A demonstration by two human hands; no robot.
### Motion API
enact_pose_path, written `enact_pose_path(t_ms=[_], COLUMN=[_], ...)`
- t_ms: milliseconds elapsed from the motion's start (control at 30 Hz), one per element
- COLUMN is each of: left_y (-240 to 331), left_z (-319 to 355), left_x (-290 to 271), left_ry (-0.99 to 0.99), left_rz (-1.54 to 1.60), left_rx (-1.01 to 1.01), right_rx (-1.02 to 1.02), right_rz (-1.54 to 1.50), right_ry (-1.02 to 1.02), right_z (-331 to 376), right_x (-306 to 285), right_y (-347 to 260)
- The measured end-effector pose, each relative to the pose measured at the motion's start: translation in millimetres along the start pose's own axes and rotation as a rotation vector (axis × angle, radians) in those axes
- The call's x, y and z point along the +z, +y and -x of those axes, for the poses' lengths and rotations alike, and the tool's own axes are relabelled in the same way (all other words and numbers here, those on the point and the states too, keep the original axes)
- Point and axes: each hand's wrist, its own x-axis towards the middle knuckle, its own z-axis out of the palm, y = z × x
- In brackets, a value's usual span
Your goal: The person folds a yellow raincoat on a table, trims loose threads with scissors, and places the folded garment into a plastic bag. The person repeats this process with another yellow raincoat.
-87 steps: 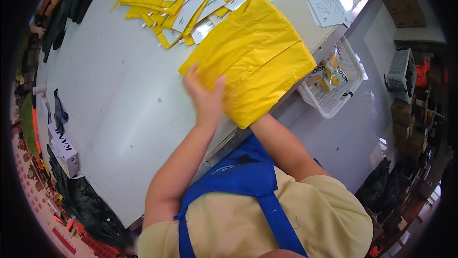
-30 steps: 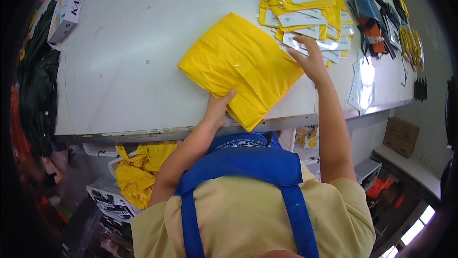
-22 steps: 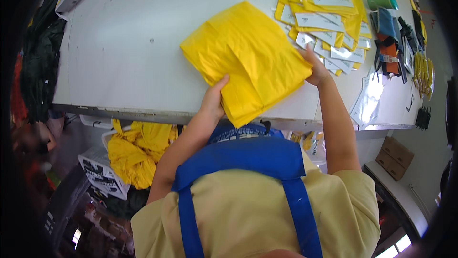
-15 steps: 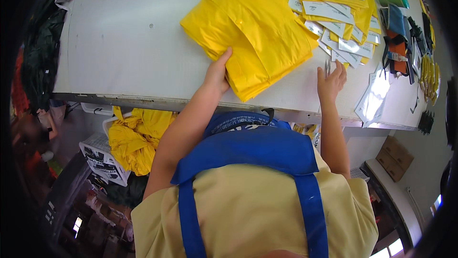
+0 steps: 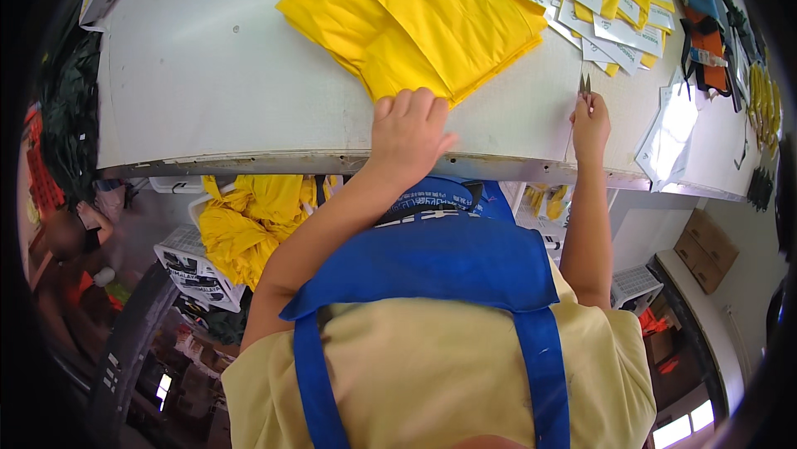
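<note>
A large folded bundle of smooth yellow fabric, like a garment, lies flat on the white table. My left hand rests at its near corner, palm down. The fingertips touch the fabric edge, and the thumb stands apart to the right. To the right of the bundle, my right hand is closed around small metal snips. Their two pointed blades face away from me, slightly apart. Part of the snips is hidden in the fingers.
Yellow packs with white printed cards are heaped at the far right. Beside them lie shiny clear sleeves and an orange-and-blue item. Below the table's front edge, crumpled yellow fabric spills from a white crate. Another person is at far left.
The yellow bundle has shifted away and slightly left. My left hand has moved from its left side to its near corner. My right hand has closed around the snips, blades forward.
</note>
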Motion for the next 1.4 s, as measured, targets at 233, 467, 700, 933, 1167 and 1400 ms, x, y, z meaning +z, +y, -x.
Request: enact_pose_path(t_ms=[233,467,700,933,1167,1400], left_y=[-7.7,-9.6,-15.4,-15.1,-11.2,-13.3], left_z=[18.2,49.6,63.8,74.4,73.3,80.1], left_x=[7.7,6.2,-0.1,2.4,-4.9,27.1], left_ry=[0.1,-0.042,-0.065,-0.185,-0.143,0.236], left_rz=[0.125,0.188,0.4,0.632,0.641,1.335], left_rx=[0.151,0.3,0.174,-0.157,-0.401,-0.945], right_rx=[0.097,-0.123,-0.22,-0.964,-1.415,-1.404], right_rz=[-0.53,-0.415,-0.417,-0.112,0.006,0.1], right_ry=[-0.175,-0.308,-0.339,-0.193,-0.317,-0.334], right_z=[63.7,106.8,128.5,102.3,66.8,63.1], right_x=[14.5,47.6,69.2,88.5,94.9,116.4], right_y=[-40.8,-46.9,-64.6,-104.2,-124.6,-129.6])
